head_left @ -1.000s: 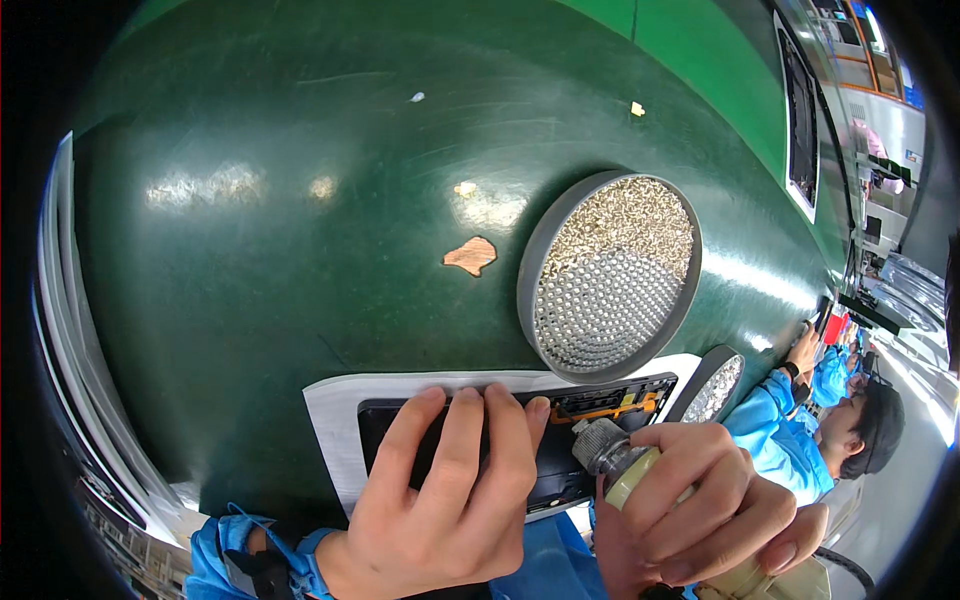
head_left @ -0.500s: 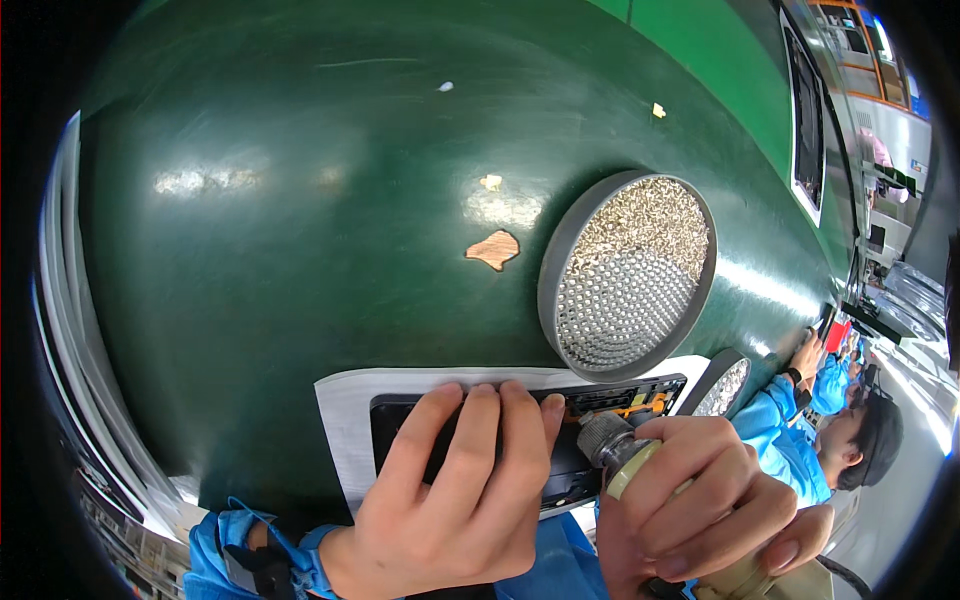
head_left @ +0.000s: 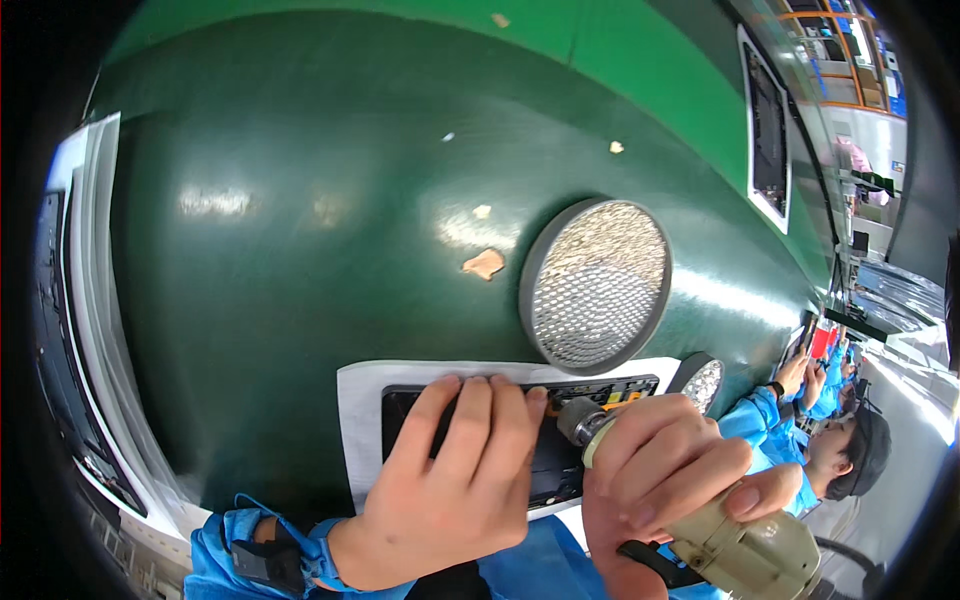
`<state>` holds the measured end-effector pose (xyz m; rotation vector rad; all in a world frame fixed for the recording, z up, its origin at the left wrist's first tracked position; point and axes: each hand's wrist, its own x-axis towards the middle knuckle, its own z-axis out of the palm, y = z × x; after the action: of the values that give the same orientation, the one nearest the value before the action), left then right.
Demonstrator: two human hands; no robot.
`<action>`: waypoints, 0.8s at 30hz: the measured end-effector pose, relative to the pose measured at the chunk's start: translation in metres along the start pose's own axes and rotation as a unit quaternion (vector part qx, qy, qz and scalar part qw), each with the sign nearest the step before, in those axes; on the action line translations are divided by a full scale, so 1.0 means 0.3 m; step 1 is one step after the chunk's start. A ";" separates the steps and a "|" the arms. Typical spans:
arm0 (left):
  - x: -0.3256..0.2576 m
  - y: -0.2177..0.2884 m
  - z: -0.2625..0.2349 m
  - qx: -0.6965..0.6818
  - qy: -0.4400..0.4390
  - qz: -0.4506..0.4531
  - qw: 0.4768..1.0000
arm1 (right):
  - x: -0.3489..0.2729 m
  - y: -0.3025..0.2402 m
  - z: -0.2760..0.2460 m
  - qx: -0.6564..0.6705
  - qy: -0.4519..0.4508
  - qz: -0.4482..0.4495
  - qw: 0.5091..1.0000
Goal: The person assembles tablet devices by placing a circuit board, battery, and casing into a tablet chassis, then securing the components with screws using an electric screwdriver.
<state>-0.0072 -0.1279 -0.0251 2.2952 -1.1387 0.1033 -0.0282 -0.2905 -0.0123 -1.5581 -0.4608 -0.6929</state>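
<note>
My left hand [head_left: 450, 480] lies over a black flat electronic housing [head_left: 557, 470], its fingers stretched across the part and their tips near its far edge. The housing rests on a white sheet [head_left: 362, 420]. In my closed right hand [head_left: 660, 465] is a beige electric screwdriver [head_left: 748, 550], tilted with its grey nose [head_left: 580, 420] pointing left at the housing, close to my left fingertips. Orange strips [head_left: 625, 396] show along the housing's far right part. The driver's tip is too hidden to tell whether it touches a screw.
A round grey tray [head_left: 540, 335] of small silvery screws stands beyond the sheet; a smaller round dish [head_left: 703, 380] sits right of it. Brown and yellowish scraps, one a brown piece [head_left: 485, 264], lie on the green table. Framed panels stand left and far right. A co-worker [head_left: 790, 440] sits at right.
The view has shifted slightly. My right hand has tilted the electric screwdriver, so more of its beige body shows at lower right. My left hand stays on the housing.
</note>
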 end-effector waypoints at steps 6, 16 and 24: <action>-0.006 0.000 -0.004 0.004 -0.025 0.008 1.000 | 0.068 0.018 -0.022 -0.003 0.126 -0.077 0.989; 0.004 0.016 -0.012 0.006 -0.039 -0.010 0.999 | 0.038 0.046 -0.067 -0.017 0.106 -0.029 0.994; -0.003 0.019 -0.005 -0.005 -0.037 -0.015 0.999 | 0.032 0.052 -0.069 -0.025 0.089 -0.037 0.995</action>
<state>-0.0118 -0.1291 -0.0215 2.3234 -1.1378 -0.0007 -0.0140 -0.3137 -0.0172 -1.5159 -0.3724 -0.8990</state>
